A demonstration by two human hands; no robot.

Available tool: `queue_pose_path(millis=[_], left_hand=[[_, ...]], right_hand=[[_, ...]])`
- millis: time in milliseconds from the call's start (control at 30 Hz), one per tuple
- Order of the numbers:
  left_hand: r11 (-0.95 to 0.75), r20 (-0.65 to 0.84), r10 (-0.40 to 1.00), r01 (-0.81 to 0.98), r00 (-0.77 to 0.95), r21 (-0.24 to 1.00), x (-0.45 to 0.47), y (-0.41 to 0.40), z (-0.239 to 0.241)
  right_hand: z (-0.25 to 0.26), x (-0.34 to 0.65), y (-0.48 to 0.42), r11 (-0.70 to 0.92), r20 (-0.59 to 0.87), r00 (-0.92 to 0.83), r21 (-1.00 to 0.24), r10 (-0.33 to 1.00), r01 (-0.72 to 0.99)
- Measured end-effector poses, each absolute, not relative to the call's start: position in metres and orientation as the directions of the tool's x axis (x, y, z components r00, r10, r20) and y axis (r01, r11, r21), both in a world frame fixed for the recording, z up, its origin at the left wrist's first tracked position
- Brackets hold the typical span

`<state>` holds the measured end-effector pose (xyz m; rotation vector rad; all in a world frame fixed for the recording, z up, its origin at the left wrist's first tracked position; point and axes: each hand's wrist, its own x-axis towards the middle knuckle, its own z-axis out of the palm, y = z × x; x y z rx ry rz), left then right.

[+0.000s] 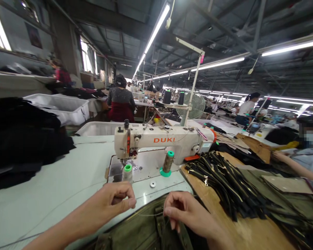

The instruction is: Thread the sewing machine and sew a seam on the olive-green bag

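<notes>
Directly before the DUKI sewing machine (167,139), thread (151,215), thin and pale, barely visible, spanning both hands, left hand (114,203) pinching one end between thumb and forefinger, right hand (187,211) pinching the other, olive-green fabric (146,232) crumpled beneath.

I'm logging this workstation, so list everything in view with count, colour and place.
sewing machine: one, white, centre
spools: two, green-topped, machine bed
cones: two, black, behind machine
zippers: pile, black and gold, on board at right
fabric: one, olive, under hands
cloth: heap, black, left
bins: two, white, rear left
fan: one, pale, behind machine
co-worker: one, seated, far centre
thread: one, pale, between hands
left hand: one, pinching thread
right hand: one, pinching thread
</notes>
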<state>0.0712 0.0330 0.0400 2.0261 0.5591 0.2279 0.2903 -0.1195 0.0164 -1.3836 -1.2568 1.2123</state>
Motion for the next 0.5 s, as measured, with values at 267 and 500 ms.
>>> queue_pose_path(millis=[267,500], left_hand=[[-0.649,0.014,0.515,0.379,0.857,0.659,0.073,0.041,0.037],[-0.608,-0.017,0.425,0.299,0.905,0.736,0.072,0.048,0.032]], right_hand=[[0.023,0.310,-0.122,-0.169,-0.200,-0.123,-0.960,0.972,0.223],[0.022,0.317,-0.126,-0.178,-0.228,-0.119,-0.927,0.966,0.330]])
